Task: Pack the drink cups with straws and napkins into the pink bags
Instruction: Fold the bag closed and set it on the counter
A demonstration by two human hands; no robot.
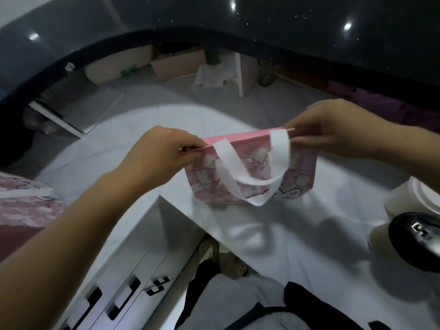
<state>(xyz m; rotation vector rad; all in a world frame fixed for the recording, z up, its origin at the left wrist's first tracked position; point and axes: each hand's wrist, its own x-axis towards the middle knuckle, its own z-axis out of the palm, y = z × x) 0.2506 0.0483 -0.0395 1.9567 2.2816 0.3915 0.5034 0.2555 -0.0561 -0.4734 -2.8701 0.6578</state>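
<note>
Head view shows the pink bag (252, 167) held upright over the white table (273, 234), its bottom edge at or just above the tabletop; contact cannot be told for sure. Both hands pinch its top rim: the left hand (164, 153) is closed on the left end of the rim, the right hand (333, 132) is closed on the right end, and the mouth between them looks pressed nearly flat, not yet spread.

The bag looks light and soft, likely thin fabric or non-woven cloth, printed with pale cartoon shapes outlined in black. It should fold and sag easily, so it will probably not stand open unaided. The rim ends are sensible places to hold, since pulling the two sides apart there would open the mouth. The white handle (247, 172) is a flat, limp strap that droops in a loop down the front of the bag and could get in the way of the opening.

Right of the bag, near the table's edge, stands a pale cup (400, 201) with a white lid, smooth and round; it probably crushes if squeezed hard. A cup with a glossy black lid (414, 241) sits nearer the camera. Far left of the bag lies another pink bag (26, 203), flat and crumpled. Below the table's left corner, white drawers (119, 294) with dark handles show.
</note>
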